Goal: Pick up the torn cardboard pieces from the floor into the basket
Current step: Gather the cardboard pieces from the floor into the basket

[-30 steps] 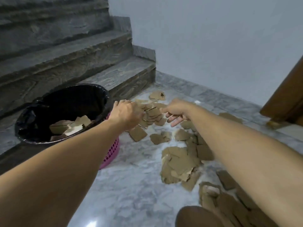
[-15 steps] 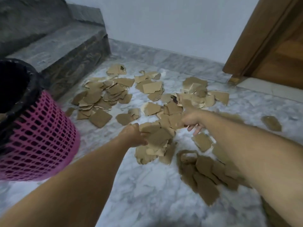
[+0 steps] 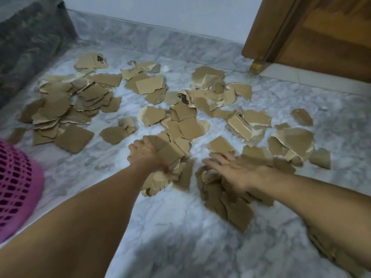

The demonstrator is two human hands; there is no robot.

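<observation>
Torn brown cardboard pieces [image 3: 152,85] lie scattered in several heaps across the grey marble floor [image 3: 180,227]. My left hand [image 3: 145,154] grips a stack of cardboard pieces [image 3: 170,155] in the middle heap, fingers curled round its edge. My right hand [image 3: 230,169] lies flat with straight fingers on a darker pile of pieces [image 3: 226,199] just to the right. Only the pink lattice wall of the basket [image 3: 16,183] shows, at the left edge.
A dark stone stair step [image 3: 30,43] rises at the top left. A wooden door and frame [image 3: 313,31] stand at the top right, with a pale wall between them. More pieces lie under my right forearm at the lower right.
The view has swung right and down, pushing the basket to the left edge. My left hand has closed on a stack in the middle heap; my right hand has dropped flat onto the nearer pile.
</observation>
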